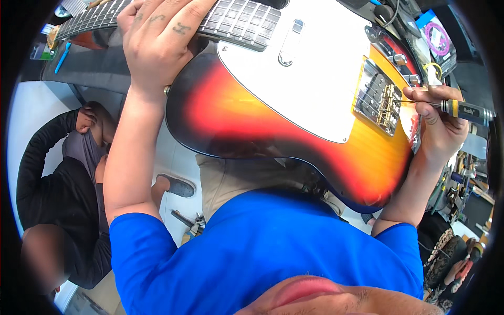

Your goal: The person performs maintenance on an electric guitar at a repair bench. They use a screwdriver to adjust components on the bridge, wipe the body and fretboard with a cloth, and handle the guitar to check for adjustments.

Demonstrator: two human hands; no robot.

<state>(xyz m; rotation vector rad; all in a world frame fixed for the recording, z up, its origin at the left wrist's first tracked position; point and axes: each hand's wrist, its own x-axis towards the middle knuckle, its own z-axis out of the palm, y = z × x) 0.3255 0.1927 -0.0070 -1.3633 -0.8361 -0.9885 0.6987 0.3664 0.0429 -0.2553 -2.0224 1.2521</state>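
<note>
A sunburst electric guitar (252, 115) with a white pickguard (299, 68) lies across in front of my body, its neck (239, 23) toward the upper left. My left hand (157, 44) is closed around the neck near the body, fingers over the fretboard. In my right hand (438, 118) is a screwdriver (467, 109) with a dark and yellow handle. Its thin shaft reaches to the brass saddles of the bridge (379, 100). Whether the tip sits in a screw is too small to tell. Control knobs (400, 59) are just beyond the bridge.
At the left sits another person (68, 178) in a black top, a hand on one knee. A blue pen-like item (63, 58) lies on the dark surface at upper left. A purple ring (437, 38) is at upper right; tools (457, 184) crowd the right side.
</note>
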